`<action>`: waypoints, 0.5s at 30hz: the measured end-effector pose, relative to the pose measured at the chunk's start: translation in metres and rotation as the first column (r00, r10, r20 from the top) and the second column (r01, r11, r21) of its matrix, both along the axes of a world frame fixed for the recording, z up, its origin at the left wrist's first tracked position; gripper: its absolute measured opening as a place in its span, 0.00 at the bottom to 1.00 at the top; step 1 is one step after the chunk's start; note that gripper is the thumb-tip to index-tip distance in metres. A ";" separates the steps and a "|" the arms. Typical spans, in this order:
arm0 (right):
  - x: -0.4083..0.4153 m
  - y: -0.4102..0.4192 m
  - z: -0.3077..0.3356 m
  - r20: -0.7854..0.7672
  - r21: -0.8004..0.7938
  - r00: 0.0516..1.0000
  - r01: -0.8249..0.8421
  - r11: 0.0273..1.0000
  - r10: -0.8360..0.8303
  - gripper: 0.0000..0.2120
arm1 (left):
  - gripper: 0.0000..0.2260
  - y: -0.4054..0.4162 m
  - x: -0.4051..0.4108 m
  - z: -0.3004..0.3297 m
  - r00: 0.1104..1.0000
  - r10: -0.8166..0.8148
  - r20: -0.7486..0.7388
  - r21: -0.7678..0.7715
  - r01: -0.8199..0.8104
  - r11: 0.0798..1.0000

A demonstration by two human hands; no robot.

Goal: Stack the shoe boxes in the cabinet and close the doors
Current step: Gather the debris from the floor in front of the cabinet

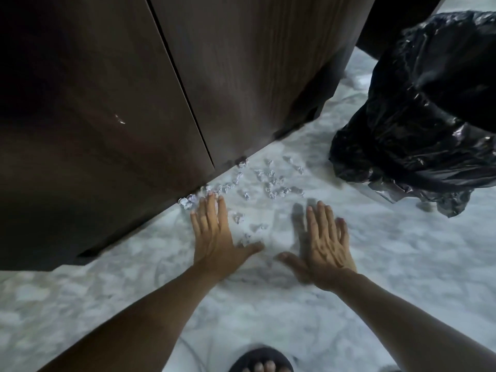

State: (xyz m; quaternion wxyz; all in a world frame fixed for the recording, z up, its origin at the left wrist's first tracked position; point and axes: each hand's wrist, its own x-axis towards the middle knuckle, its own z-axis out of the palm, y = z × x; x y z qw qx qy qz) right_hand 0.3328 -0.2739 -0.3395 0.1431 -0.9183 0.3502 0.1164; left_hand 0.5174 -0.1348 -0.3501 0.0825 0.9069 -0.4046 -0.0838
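A dark brown wooden cabinet (pixel 107 116) fills the upper left; its two doors meet at a thin seam (pixel 185 98) and both look shut. No shoe boxes are in view. My left hand (pixel 214 234) is flat and open, palm down, fingertips close to the bottom edge of the cabinet door. My right hand (pixel 324 242) is also open, fingers spread, held over the floor a little to the right of the left hand. Neither hand holds anything.
Several small crumpled foil or paper bits (pixel 271 181) lie scattered on the white marble floor (pixel 402 264) at the cabinet's foot. A big black plastic bag (pixel 424 116) sits at the right. A foot in a dark sandal (pixel 261 362) shows at the bottom edge.
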 end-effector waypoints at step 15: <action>0.074 -0.029 -0.002 0.082 -0.028 0.996 0.037 0.999 -0.035 0.71 | 0.53 -0.013 0.024 -0.017 0.932 0.364 -0.002 -0.287 -0.349 0.892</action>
